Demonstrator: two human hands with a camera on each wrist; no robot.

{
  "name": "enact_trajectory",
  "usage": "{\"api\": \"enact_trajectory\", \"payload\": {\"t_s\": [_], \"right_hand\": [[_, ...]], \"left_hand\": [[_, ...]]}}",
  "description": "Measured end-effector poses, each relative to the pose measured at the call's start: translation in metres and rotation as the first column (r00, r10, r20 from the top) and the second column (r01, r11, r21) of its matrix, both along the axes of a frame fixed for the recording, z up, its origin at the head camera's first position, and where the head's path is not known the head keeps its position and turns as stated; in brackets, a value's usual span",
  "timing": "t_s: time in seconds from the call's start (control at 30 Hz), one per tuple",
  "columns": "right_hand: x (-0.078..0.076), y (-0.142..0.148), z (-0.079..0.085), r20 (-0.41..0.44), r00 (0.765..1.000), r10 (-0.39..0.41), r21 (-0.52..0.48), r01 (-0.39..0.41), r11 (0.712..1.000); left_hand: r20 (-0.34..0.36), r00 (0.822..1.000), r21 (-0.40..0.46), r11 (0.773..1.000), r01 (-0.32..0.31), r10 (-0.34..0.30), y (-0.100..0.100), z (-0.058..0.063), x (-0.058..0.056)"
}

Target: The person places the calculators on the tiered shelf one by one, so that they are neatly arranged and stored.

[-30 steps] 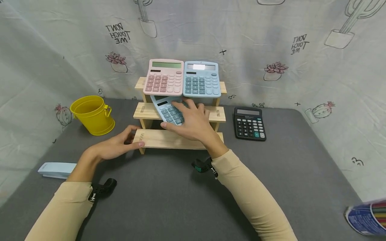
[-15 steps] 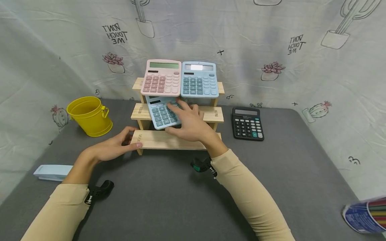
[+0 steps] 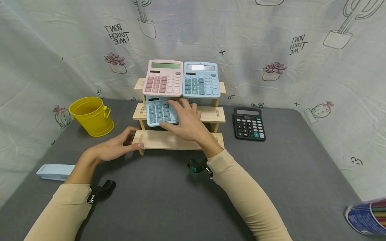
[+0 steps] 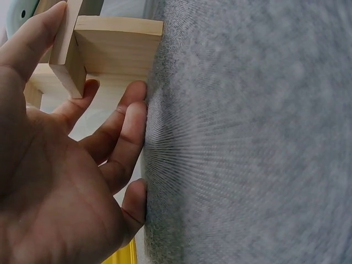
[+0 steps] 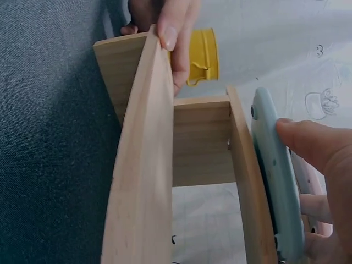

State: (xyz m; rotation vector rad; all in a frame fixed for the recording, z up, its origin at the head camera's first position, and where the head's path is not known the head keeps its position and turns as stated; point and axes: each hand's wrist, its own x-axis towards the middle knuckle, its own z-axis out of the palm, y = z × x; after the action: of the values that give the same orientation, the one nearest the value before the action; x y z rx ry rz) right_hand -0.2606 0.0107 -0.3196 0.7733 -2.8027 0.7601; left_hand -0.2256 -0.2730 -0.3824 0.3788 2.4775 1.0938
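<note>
Turned straight since the earlier frame: lower blue calculator (image 3: 158, 112), just left of frame centre, on the middle step (image 3: 212, 114) of a wooden stand (image 3: 172, 140). Spread across the calculator's right side: right hand (image 3: 189, 119). Pinching the stand's lower left end: left hand (image 3: 115, 144).

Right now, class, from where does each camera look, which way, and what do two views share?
Head: worn there, facing forward and down at the wooden rack; left fingers, right fingers, sleeves show.
Left wrist: worn there, facing the rack's left end; left fingers show.
Right wrist: worn there, facing left along the rack; left and right fingers show.
Head and right wrist share the yellow bucket.
</note>
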Motion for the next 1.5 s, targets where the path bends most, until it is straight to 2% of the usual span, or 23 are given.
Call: {"api": "enact_trajectory", "payload": {"t_s": [0.5, 0.77, 1.03, 1.23, 1.4, 1.5], "right_hand": [[0.0, -0.017, -0.004, -0.096, 0.993, -0.062, 0.017, 0.064, 0.998], [-0.003, -0.019, -0.001, -0.088, 0.994, -0.058, 0.034, 0.061, 0.998], [-0.001, -0.02, -0.002, -0.093, 0.994, -0.062, 0.056, 0.067, 0.996], [0.002, -0.015, -0.002, -0.09, 0.996, -0.02, 0.072, 0.027, 0.997], [0.008, -0.005, -0.004, -0.078, 0.996, 0.045, 0.07, -0.04, 0.997], [0.011, 0.002, -0.005, -0.1, 0.991, 0.094, 0.063, -0.088, 0.994]], "left_hand": [[-0.018, 1.0, -0.005, 1.0, 0.004, -0.004, 0.003, 0.001, 0.001], [-0.022, 1.0, -0.003, 1.0, 0.005, -0.005, 0.002, 0.002, 0.0], [-0.021, 1.0, 0.01, 1.0, 0.006, -0.006, 0.003, 0.002, 0.0], [-0.01, 1.0, 0.03, 1.0, 0.004, -0.004, 0.002, 0.002, 0.0], [-0.002, 1.0, 0.042, 0.999, 0.005, -0.004, 0.0, 0.002, 0.001], [-0.003, 1.0, 0.042, 0.999, 0.012, -0.012, 0.0, 0.001, 0.002]]}}
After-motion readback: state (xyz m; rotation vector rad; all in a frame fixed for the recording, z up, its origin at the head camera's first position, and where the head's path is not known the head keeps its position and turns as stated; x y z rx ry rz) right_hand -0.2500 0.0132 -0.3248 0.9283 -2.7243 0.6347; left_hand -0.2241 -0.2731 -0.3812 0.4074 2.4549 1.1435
